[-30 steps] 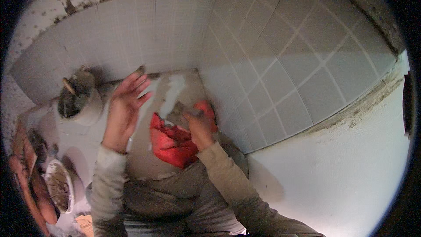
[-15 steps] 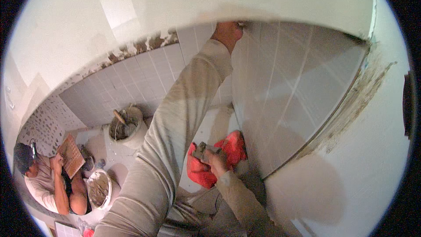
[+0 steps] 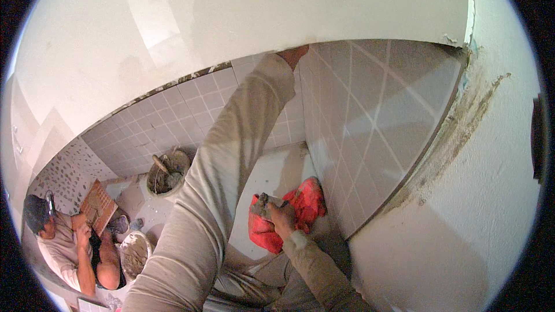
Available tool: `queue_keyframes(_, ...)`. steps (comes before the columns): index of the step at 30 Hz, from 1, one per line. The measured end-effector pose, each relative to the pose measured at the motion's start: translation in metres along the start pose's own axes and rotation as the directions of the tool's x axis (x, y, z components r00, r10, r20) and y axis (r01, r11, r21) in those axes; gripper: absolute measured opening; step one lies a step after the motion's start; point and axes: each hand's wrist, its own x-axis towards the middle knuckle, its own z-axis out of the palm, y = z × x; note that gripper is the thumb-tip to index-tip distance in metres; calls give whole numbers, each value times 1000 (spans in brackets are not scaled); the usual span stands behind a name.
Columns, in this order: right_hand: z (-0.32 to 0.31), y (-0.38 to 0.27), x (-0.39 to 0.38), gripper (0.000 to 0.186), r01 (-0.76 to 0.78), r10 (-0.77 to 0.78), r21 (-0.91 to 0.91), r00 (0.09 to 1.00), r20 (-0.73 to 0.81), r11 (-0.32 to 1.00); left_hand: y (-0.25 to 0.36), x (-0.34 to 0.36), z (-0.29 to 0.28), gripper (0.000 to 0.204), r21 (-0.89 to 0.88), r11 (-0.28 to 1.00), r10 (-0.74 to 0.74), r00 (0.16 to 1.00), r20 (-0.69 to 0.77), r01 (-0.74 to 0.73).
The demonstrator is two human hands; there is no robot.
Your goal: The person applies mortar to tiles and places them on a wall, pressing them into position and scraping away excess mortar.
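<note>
Grey flat piece (image 3: pixel 265 208), just one, gripped by right hand (image 3: pixel 283 219); left hand (image 3: pixel 295 55) part-hidden, hold unclear; two round mortar-filled buckets (image 3: pixel 175 195).

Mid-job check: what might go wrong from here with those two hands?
First, the dark lump on the grey flat piece in the right hand could slide off if the piece tips, perhaps onto the red cloth around it.

Second, the left hand is raised to where the tiled wall meets the pale surface. Its fingers are hidden, so a poor hold or a scrape there might go unnoticed.
</note>
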Motion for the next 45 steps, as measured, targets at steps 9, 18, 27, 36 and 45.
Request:
queue_keyframes(9,14,-32,-33,20,-10,-11,205,995,100,979,-6,0,-24,32,-26,966,253,960,-117,-258)
queue_keyframes(18,12,-2,-13,22,114,-119,-159,993,-23,981,-36,-3,14,24,-294,864,249,855,-455,-408)
queue_keyframes(27,14,-17,-18,24,-54,54,-34,998,-24,998,-51,-12,1,27,-78,971,201,947,-252,-227)
queue_keyframes(36,3,-3,-9,23,139,-139,-19,990,-12,990,1,0,-23,26,7,998,58,988,-142,-58)
queue_keyframes(45,-1,-22,-16,24,7,-6,-63,1000,18,998,29,-4,-23,48,-989,116,-156,982,-108,-90)
